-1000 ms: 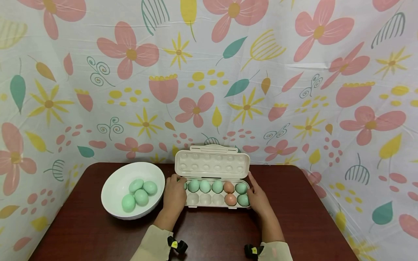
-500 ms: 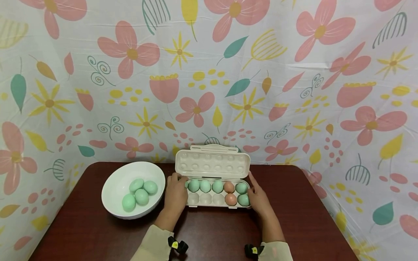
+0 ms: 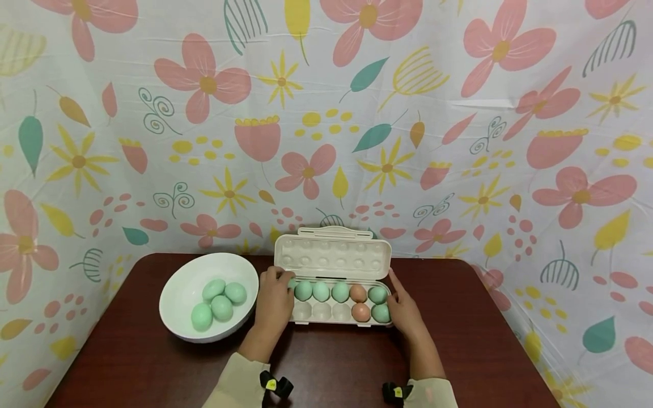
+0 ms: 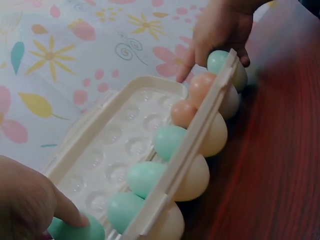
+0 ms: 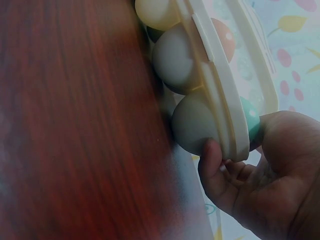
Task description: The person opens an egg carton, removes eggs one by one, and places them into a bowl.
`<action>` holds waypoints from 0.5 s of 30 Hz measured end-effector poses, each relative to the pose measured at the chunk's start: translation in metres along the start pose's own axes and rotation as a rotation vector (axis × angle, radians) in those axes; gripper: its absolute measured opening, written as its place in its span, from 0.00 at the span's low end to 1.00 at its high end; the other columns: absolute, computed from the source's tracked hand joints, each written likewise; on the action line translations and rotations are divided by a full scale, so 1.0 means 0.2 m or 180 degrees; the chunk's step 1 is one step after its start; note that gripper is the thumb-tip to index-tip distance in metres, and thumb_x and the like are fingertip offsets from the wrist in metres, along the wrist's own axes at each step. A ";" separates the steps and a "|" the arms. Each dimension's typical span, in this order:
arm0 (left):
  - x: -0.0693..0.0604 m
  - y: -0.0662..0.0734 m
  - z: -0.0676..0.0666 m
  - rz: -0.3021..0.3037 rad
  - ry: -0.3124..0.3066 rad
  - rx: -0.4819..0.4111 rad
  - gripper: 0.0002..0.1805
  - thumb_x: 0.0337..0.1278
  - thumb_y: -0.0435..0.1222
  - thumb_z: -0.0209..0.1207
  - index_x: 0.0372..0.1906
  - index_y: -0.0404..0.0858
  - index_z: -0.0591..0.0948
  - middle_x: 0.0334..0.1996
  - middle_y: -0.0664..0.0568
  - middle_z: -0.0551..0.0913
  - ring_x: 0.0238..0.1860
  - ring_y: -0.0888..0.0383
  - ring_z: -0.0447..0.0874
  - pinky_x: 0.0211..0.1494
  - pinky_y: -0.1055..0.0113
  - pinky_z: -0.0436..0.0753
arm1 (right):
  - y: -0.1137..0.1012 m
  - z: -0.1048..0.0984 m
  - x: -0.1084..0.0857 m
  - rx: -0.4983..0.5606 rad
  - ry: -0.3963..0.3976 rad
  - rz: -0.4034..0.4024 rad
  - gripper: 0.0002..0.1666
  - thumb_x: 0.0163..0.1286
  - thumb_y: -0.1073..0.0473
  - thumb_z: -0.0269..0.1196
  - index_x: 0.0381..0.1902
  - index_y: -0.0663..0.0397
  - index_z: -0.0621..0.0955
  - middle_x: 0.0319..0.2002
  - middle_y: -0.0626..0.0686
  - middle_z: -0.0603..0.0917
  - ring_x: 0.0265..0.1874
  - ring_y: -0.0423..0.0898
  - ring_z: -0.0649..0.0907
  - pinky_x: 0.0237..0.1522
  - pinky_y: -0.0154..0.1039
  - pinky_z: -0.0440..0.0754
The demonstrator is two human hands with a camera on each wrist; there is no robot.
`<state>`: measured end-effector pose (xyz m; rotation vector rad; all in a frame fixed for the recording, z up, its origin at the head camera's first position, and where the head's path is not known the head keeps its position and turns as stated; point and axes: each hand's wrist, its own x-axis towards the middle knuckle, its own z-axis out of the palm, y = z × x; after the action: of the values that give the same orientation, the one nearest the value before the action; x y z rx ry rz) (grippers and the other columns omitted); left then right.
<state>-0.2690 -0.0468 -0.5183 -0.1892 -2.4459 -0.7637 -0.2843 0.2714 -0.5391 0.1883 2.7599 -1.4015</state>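
The pale green egg (image 4: 80,232) sits at the left end of the open egg carton (image 3: 333,271), in its back row; its seating is hidden. It is probably light, smooth and fragile, best pinched gently round its middle; the carton looks thin and light, best held by its ends. The left hand (image 3: 274,300), back upward, pinches the egg; the right hand (image 3: 405,313) grips the carton's right end, fingers around its edge.
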 end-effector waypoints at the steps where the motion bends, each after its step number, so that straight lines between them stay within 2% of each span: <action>1: 0.00 0.00 -0.01 -0.0001 0.0025 -0.0012 0.16 0.44 0.23 0.73 0.41 0.38 0.87 0.46 0.40 0.78 0.47 0.42 0.75 0.46 0.53 0.83 | 0.00 0.00 0.00 -0.0008 0.0004 0.0004 0.40 0.77 0.59 0.46 0.80 0.23 0.52 0.31 0.54 0.75 0.22 0.47 0.75 0.24 0.42 0.81; 9: 0.02 0.03 -0.11 -0.0164 -0.0064 -0.0202 0.17 0.50 0.26 0.71 0.47 0.38 0.86 0.49 0.41 0.77 0.52 0.40 0.75 0.49 0.51 0.82 | 0.01 0.01 0.00 -0.0043 0.0026 -0.0001 0.40 0.78 0.58 0.48 0.80 0.23 0.52 0.32 0.55 0.75 0.22 0.47 0.76 0.25 0.41 0.80; 15: 0.01 0.03 -0.18 -0.0197 -0.0089 -0.0276 0.17 0.52 0.27 0.71 0.49 0.38 0.86 0.51 0.40 0.76 0.53 0.41 0.75 0.48 0.52 0.82 | 0.01 0.01 0.01 0.0044 -0.0015 0.0036 0.39 0.79 0.58 0.47 0.80 0.21 0.51 0.33 0.56 0.75 0.21 0.47 0.75 0.24 0.42 0.82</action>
<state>-0.2526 -0.0625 -0.4901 -0.1586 -2.4566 -0.9008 -0.2863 0.2711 -0.5417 0.2006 2.7415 -1.4167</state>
